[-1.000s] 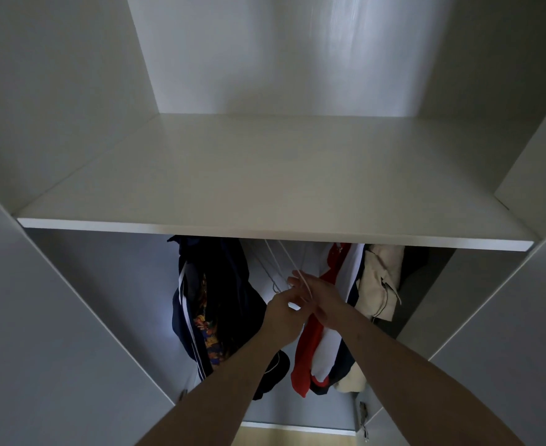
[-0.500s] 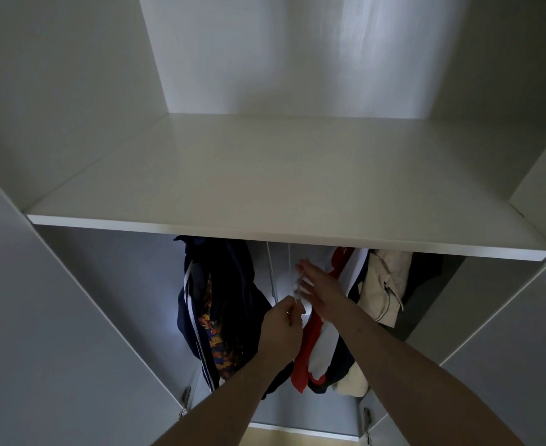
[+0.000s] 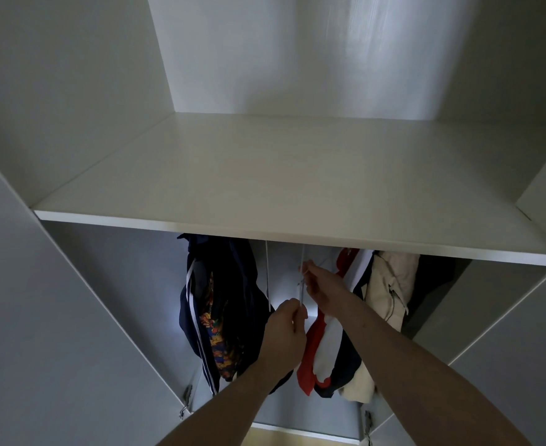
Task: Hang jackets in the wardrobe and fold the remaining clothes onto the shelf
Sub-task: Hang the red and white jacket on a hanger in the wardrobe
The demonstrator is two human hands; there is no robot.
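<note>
**Now, Empty Hangers in a Tight Gap**

Left hand [image 3: 286, 329] pinches a thin white hanger [image 3: 301, 284]; right hand [image 3: 321, 283] fingers it higher up, under the shelf [image 3: 297, 188]. The navy jacket [image 3: 220, 304] and red-white jacket [image 3: 323, 342] hang either side. Yank carelessly and neighbouring hangers could snag.

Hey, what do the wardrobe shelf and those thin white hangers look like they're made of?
The shelf looks like white laminated board: flat, faintly glossy, with a clean square front edge. The hangers seem to be thin white-coated wire or slim plastic, judging by their narrow rod shape; the view leaves that open.
</note>
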